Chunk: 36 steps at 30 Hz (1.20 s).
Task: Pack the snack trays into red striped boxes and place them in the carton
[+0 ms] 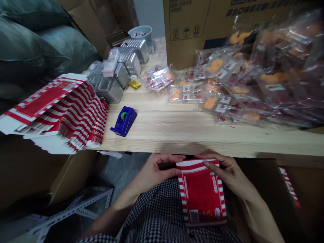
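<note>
A red box with white stripes (201,195) is held upright over my lap, just below the table's front edge. My left hand (163,167) pinches its upper left corner between thumb and fingers. At the upper right corner my right hand (226,170) grips it too, the thumb lying on the striped top and the fingers behind. Printed text, small pictures and a pale barcode patch show on the face toward me. The far side of the box is hidden.
Left on the wooden table (157,125) lies a stack of flat striped boxes (76,114), beside a blue tape dispenser (124,121). Clear plastic cases (108,84) and a bowl (145,32) stand behind. Clear bags (227,81) heap up at right before a cardboard carton (187,37).
</note>
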Available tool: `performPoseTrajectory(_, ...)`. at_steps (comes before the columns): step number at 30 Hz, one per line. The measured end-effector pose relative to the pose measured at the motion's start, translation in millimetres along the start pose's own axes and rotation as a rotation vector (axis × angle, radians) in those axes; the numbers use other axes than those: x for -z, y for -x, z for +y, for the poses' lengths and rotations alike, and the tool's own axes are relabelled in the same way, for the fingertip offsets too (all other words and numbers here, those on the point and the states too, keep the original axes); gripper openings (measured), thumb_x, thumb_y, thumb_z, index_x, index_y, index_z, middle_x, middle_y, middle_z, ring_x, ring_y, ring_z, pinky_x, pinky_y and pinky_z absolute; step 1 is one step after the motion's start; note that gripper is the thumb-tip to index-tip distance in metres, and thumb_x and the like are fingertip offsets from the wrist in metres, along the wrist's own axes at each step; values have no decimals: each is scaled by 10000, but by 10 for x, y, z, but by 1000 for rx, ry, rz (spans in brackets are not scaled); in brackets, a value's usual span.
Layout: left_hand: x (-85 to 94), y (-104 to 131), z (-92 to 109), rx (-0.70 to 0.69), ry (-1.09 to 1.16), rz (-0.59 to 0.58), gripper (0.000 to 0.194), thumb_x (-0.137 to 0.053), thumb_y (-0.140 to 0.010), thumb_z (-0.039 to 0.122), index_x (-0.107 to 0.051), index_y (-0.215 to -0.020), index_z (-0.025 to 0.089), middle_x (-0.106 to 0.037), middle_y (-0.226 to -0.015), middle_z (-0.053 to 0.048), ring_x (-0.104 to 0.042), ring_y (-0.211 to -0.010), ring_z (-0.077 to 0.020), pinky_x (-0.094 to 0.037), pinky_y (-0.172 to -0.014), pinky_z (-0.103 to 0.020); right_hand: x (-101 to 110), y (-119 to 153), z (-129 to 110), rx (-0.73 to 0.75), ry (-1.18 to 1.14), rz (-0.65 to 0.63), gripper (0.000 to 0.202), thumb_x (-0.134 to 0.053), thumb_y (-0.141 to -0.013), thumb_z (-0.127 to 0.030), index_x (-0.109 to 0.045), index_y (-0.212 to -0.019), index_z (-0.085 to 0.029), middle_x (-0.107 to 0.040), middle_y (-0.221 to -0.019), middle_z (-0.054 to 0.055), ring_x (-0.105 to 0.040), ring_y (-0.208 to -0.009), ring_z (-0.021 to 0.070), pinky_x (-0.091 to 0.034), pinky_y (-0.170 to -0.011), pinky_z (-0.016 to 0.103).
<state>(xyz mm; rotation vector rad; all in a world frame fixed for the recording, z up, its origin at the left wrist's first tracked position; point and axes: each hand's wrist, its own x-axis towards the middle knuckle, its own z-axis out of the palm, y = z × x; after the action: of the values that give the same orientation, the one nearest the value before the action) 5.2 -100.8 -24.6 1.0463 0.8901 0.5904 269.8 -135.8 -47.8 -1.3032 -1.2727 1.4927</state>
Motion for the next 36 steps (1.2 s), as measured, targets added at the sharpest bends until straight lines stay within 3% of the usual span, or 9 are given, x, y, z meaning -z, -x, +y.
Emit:
performPoseTrajectory(4,-160,33,-54,-58,28,131,212,-798,-809,252,-723,-988,166,-732,-1234,-96,-711,-1082,-199,-559,-974,-359,-18,24,-37,5,13,12,232,-673,-928,-394,-765,-1125,-314,-718,-1191,52,-653,-1125,240,-489,-980,377)
performPoseTrajectory(8,-247,-32,-108,-96,27,166,179,-766,-840,267,-664,-947,167,-734,-1198,-99,-707,-1055,-201,-578,-902,-344,-35,38,-64,3,21,28,222,-653,-940,-406,-762,-1107,-308,-716,-1174,55,-657,-1094,242,-501,-952,384)
performPoseTrajectory(14,-165,-140,-85,-141,-83,51,169,-717,-886,280,-675,-1019,183,-741,-1122,-76,-703,-966,-167,-564,-860,-306,-7,16,-120,69,97,-27,256,-607,-974,-380,-733,-1195,-350,-696,-1185,51,-622,-1135,248,-474,-986,410)
performPoseTrajectory(22,-105,-128,-147,-306,-404,112,155,-696,-907,269,-744,-1051,241,-749,-1205,-65,-709,-1094,-208,-550,-1004,-381,19,-12,-32,84,93,-33,260,-588,-986,-357,-728,-1205,-365,-689,-1164,46,-610,-1139,249,-460,-989,424)
performPoseTrajectory(29,-75,-154,-273,-383,-351,85,116,-699,-901,227,-753,-1001,248,-759,-1186,-59,-718,-1101,-205,-565,-996,-394,4,-3,-11,85,119,-52,256,-664,-937,-365,-723,-1186,-376,-685,-1128,43,-625,-1100,252,-481,-961,440)
performPoseTrajectory(36,-99,-194,-290,-153,-172,100,131,-711,-890,304,-708,-966,198,-712,-1274,-97,-701,-1115,-212,-540,-1009,-387,-18,-9,-77,154,176,-32,196,-652,-949,-331,-746,-1118,-356,-678,-1141,52,-619,-1122,256,-471,-975,446)
